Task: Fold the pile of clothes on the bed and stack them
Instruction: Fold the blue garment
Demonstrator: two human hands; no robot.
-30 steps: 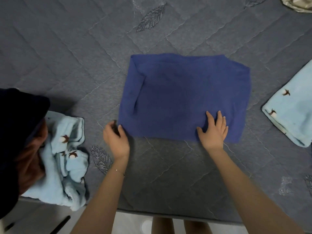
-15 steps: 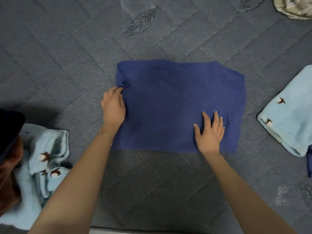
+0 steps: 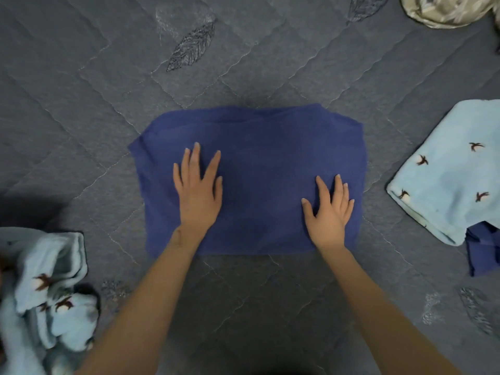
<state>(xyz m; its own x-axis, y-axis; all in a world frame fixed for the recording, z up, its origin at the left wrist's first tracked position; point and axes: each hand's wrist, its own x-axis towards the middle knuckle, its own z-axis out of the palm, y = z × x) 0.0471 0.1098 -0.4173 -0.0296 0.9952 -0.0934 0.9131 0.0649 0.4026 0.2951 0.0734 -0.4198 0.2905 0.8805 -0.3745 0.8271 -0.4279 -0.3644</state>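
A dark blue garment (image 3: 259, 147) lies folded into a flat rectangle in the middle of the grey quilted bed (image 3: 81, 104). My left hand (image 3: 198, 193) presses flat on its left half with fingers spread. My right hand (image 3: 330, 212) rests flat on its lower right part, fingers straight. A folded light blue garment with bird prints (image 3: 449, 174) lies at the right, on top of another dark blue piece (image 3: 484, 253). A crumpled light blue garment with the same print (image 3: 46, 293) sits at the lower left.
A beige patterned cloth (image 3: 449, 9) lies bunched at the top right corner. Grey quilt with leaf embroidery surrounds the blue garment on all sides.
My left hand went from the garment's left edge, where it tucked a fold, onto the top of the cloth and now lies flat. The right hand stayed in place.
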